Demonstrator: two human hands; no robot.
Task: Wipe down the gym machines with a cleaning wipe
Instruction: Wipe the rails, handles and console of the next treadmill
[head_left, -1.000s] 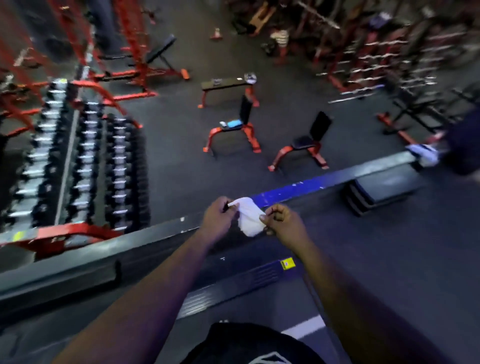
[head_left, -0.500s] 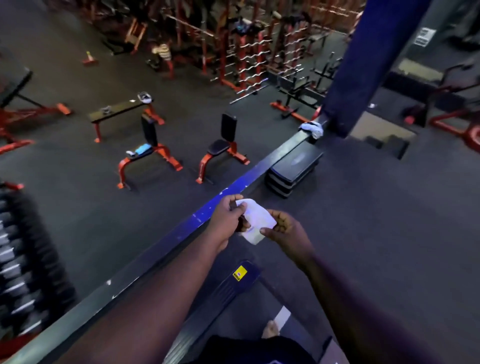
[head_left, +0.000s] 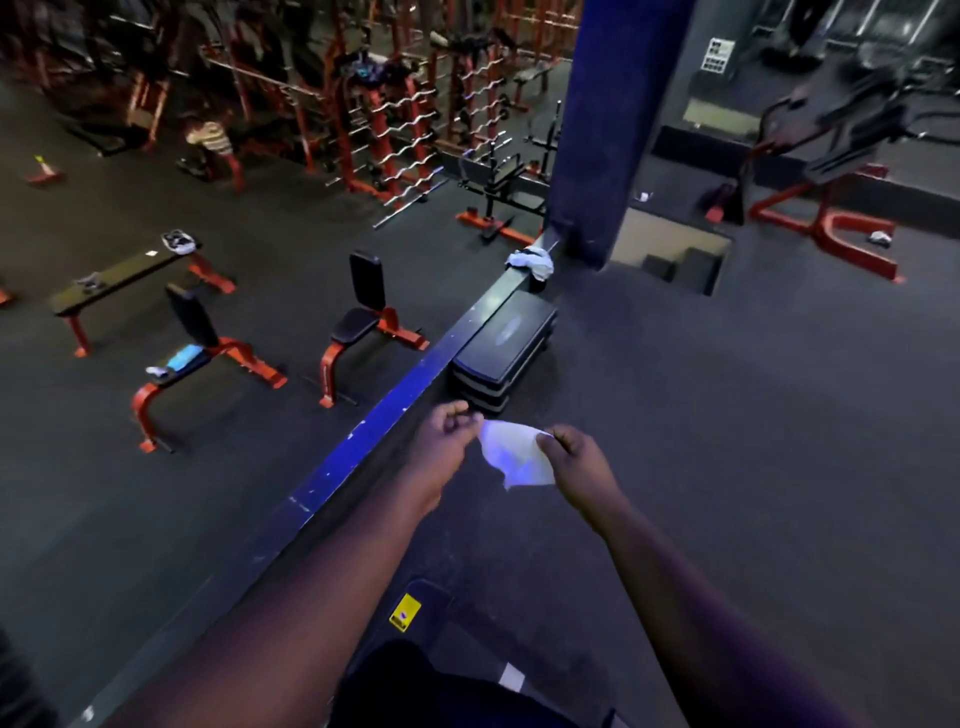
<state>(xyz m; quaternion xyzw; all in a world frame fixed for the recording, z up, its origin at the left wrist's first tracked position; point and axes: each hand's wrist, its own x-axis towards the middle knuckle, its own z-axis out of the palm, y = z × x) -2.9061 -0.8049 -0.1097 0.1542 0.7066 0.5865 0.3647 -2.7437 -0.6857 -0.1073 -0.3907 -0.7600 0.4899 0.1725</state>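
A white cleaning wipe (head_left: 514, 457) hangs spread between my two hands in front of me. My left hand (head_left: 447, 441) pinches its upper left corner and my right hand (head_left: 574, 462) pinches its right edge. Both hands hover just right of a long blue-black railing (head_left: 374, 431) that runs diagonally through the view. A red and black gym machine (head_left: 826, 156) stands at the far right on my level. Red-framed benches (head_left: 363, 322) stand on the floor beyond the railing.
Stacked black step platforms (head_left: 501, 348) sit against the railing ahead of my hands. A white cloth (head_left: 532, 262) lies on the railing beside a blue pillar (head_left: 618, 130). A stairwell opening (head_left: 675, 260) lies behind the pillar. Barbell racks (head_left: 410, 130) line the back.
The view has swung to the right, bringing the pillar and far-right machine into view. My hands have drawn apart, stretching the wipe open from a folded bunch.
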